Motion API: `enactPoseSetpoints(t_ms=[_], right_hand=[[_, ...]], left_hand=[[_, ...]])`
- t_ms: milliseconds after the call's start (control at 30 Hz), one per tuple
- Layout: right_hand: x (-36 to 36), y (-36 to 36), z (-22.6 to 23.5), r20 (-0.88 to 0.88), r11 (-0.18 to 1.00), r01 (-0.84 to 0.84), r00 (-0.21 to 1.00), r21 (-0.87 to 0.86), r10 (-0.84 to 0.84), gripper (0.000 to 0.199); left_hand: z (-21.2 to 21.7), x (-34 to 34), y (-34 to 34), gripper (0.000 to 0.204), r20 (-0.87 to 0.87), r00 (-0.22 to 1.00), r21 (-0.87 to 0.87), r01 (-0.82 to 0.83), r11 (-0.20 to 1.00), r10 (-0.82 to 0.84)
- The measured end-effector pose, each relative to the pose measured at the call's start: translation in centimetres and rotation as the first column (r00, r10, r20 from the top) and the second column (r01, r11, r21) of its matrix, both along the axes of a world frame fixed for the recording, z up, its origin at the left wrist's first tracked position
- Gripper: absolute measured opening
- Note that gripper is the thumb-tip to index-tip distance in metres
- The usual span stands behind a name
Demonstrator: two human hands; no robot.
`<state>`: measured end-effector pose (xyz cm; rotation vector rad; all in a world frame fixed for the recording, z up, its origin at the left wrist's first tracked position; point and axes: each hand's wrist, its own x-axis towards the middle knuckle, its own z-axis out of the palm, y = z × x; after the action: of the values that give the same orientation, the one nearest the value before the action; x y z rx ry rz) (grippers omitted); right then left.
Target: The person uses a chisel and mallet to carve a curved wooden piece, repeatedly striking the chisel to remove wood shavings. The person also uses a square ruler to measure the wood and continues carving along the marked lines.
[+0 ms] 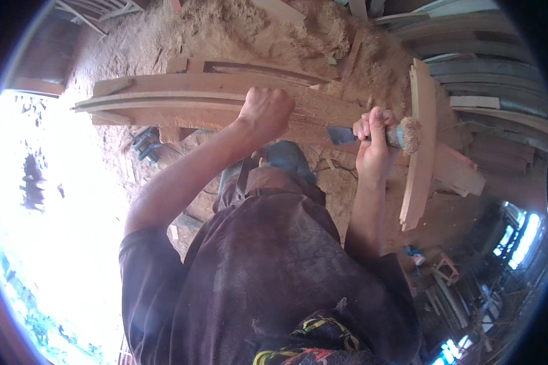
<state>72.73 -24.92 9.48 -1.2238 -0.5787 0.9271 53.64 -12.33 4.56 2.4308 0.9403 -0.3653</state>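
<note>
My left hand point(266, 113) is closed in a fist over a long wooden board point(182, 83). A thin wooden strip point(164, 99) runs along that board and passes under the fist; the fingertips are hidden, so what they grip cannot be made out. To the right, my right hand point(373, 141) is wrapped round a chisel point(396, 136). Its flat metal blade points left, over the board's right part. The handle's butt is frayed and faces right, close to an upright-lying plank point(421, 146).
Sawdust and shavings point(225, 30) cover the ground beyond the board. A blue-grey power tool point(145, 146) lies below the board's left part. Stacked planks point(493, 79) fill the far right. Bright light washes out the left side.
</note>
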Motion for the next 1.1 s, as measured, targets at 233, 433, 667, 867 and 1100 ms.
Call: enactPoseSetpoints(t_ms=[233, 433, 667, 867, 1100], right_hand=[[3.6, -1.9, -1.4, -0.075, 0.998, 0.051, 0.996, -0.026, -0.053, 0.02], [6.3, -2.0, -2.5, -0.124, 0.991, 0.134, 0.983, 0.002, -0.133, 0.024], [8.7, -2.8, -3.8, -0.213, 0.991, 0.117, 0.972, 0.067, -0.1, 0.025], [10.7, -2.9, -3.7, -0.197, 0.994, 0.102, 0.976, 0.044, -0.091, 0.024], [12.2, -2.5, -3.2, -0.097, 0.996, 0.074, 0.992, -0.05, -0.079, 0.02]], left_hand=[[2.4, 1.3, 2.3, 0.02, -0.099, 0.994, -0.06, -0.044, 0.997, 0.037], [2.8, 2.7, 1.4, 0.02, -0.339, 0.933, 0.117, 0.17, 0.978, -0.122], [1.8, -0.2, -1.2, 0.016, -0.094, 0.987, 0.379, 0.155, 0.913, -0.129], [2.3, -2.8, -1.9, 0.022, 0.21, 0.966, 0.243, -0.2, 0.949, 0.15], [-0.7, -8.9, -1.7, 0.026, 0.26, 0.907, 0.422, -0.414, 0.806, 0.33]])
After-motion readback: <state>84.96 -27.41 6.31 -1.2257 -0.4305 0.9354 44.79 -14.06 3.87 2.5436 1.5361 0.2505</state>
